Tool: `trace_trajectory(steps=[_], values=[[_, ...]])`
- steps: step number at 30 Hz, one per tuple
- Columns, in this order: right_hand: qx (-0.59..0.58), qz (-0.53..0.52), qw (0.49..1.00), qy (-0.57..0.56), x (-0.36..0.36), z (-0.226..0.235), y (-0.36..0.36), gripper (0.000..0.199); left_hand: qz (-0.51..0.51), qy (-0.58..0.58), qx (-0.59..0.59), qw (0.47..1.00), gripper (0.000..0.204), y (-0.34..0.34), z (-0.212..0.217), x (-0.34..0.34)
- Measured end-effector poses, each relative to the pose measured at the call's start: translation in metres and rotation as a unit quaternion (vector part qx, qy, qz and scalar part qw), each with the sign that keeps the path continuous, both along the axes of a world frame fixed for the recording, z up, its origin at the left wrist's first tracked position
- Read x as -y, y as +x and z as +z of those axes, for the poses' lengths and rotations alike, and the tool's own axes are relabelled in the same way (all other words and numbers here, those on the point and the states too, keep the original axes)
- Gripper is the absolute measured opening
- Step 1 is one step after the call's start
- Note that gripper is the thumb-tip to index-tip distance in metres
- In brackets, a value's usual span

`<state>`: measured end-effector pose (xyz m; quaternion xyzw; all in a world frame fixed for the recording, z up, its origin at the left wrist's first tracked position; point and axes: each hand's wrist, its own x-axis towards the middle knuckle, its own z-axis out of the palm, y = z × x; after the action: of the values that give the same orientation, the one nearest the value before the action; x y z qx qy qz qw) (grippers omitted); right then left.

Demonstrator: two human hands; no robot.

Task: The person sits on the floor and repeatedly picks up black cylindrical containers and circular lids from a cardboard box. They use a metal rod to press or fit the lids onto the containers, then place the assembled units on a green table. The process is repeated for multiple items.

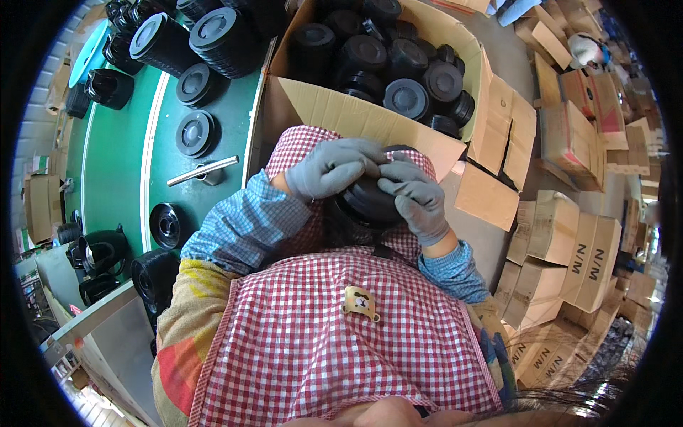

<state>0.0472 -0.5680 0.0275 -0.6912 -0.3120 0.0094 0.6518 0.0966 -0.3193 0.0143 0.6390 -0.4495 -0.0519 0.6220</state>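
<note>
Over my lap, both gloved hands grip a black round plastic part (367,201). My left hand (331,168), in a grey glove, bends its fingers over the part's far left side. On the right edge, my right hand (416,193) has its fingers curled round the rim. Fingers and gloves hide much of the part, so its exact kind does not show. Just beyond my hands stands an open cardboard box (334,107) filled with black round plastic parts (407,98).
Left of me runs a green table (114,156) bearing stacked black discs (222,35), single discs (196,133) and a metal T-shaped tool (203,171). Black jug-like pieces (103,249) sit at its near end. Cardboard cartons (555,228) are piled on the right.
</note>
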Motion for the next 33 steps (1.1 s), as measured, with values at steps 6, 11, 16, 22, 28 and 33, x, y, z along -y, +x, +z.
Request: trace_trajectory(steps=[6,11,16,22,28,33], values=[[0.025,0.023,0.999,-0.019,0.001,0.002,-0.001,0.029,0.034,-0.016,0.019,0.999,0.032,-0.014,-0.005,0.001],[0.08,-0.002,0.991,-0.111,0.005,0.009,-0.005,0.04,0.06,-0.035,0.046,0.997,0.025,-0.013,-0.011,0.006],[0.052,-0.018,0.993,-0.107,0.007,-0.002,-0.012,0.047,0.071,-0.028,0.04,0.996,0.024,-0.015,-0.014,0.007],[0.034,0.001,0.997,-0.07,0.011,-0.014,-0.01,0.046,0.055,0.017,0.039,0.998,0.03,-0.023,-0.005,0.002],[-0.056,0.013,0.996,-0.062,0.009,-0.009,-0.012,0.049,0.093,0.071,0.08,0.99,0.031,-0.04,0.009,0.003],[-0.098,0.007,0.992,-0.078,0.012,-0.015,-0.011,0.037,0.135,0.161,0.149,0.966,0.033,-0.06,0.034,0.012]])
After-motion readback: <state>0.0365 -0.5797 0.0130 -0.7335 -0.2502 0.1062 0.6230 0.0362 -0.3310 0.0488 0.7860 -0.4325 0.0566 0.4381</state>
